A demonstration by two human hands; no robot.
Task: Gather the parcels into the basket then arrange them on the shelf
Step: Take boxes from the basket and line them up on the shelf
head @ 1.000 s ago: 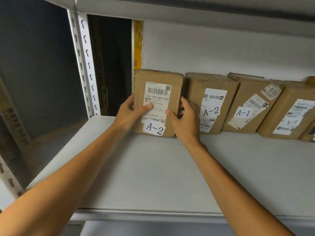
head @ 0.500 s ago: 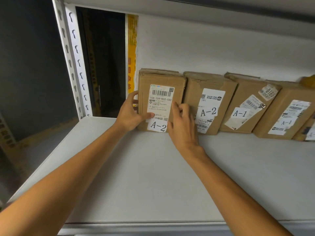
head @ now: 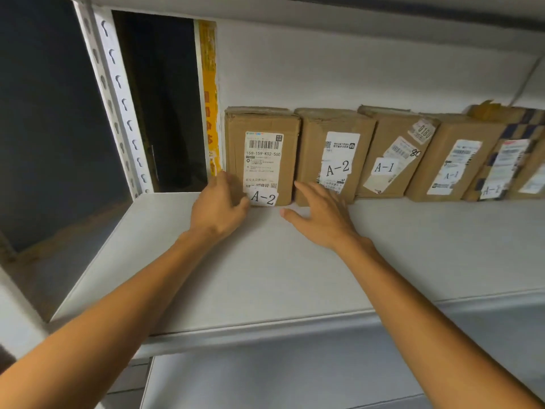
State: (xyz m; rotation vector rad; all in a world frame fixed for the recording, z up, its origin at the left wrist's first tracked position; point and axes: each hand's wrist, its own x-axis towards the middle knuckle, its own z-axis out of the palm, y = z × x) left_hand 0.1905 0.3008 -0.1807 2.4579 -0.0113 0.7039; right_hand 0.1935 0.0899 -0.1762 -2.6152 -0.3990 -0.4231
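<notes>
far-left brown cardboard parcel (A-2) upright on white metal shelf. left hand at its lower-left corner, fingers curled, grip unclear. right hand fingers spread, empty.

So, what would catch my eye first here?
A row of brown parcels stands upright along the back of the white shelf, marked A-2 and A-1. Two bare hands reach in. The left hand is at the lower left corner of the leftmost parcel, and the right hand is spread open just before the second parcel.
</notes>
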